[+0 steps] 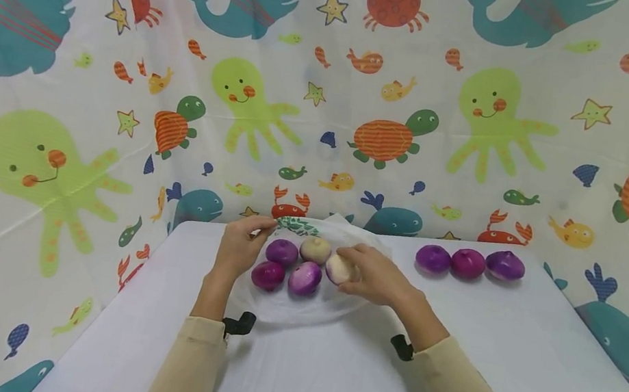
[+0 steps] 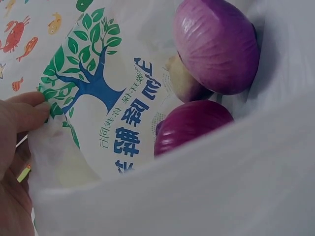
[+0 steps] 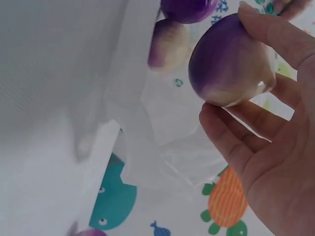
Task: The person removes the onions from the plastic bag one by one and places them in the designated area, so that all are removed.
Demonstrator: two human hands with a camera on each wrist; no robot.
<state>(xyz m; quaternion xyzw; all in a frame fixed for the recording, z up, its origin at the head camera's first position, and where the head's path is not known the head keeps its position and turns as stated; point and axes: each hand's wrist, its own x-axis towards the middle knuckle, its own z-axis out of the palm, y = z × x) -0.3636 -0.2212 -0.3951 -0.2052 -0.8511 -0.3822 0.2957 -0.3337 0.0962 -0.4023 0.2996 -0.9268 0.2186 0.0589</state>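
My left hand (image 1: 239,249) pinches the edge of a white plastic bag (image 1: 276,311) between thumb and fingertips. A green-leaved tree and blue lettering are printed on the bag (image 2: 106,110), as the left wrist view shows. My right hand (image 1: 378,277) grips a purple-and-white onion (image 3: 229,66) with the thumb on one side and fingers on the other. In the head view this onion (image 1: 339,269) is over the bag's right part. Beside it are a pale onion (image 1: 314,250), a streaked purple onion (image 1: 305,279) and two darker ones, a violet onion (image 1: 282,252) and a magenta onion (image 1: 268,275).
At the back right of the white-covered table (image 1: 308,382), three purple onions stand in a row: one onion (image 1: 432,260), a redder onion (image 1: 467,264) and another onion (image 1: 505,265). A curtain (image 1: 329,108) printed with sea animals hangs behind the table and along its sides.
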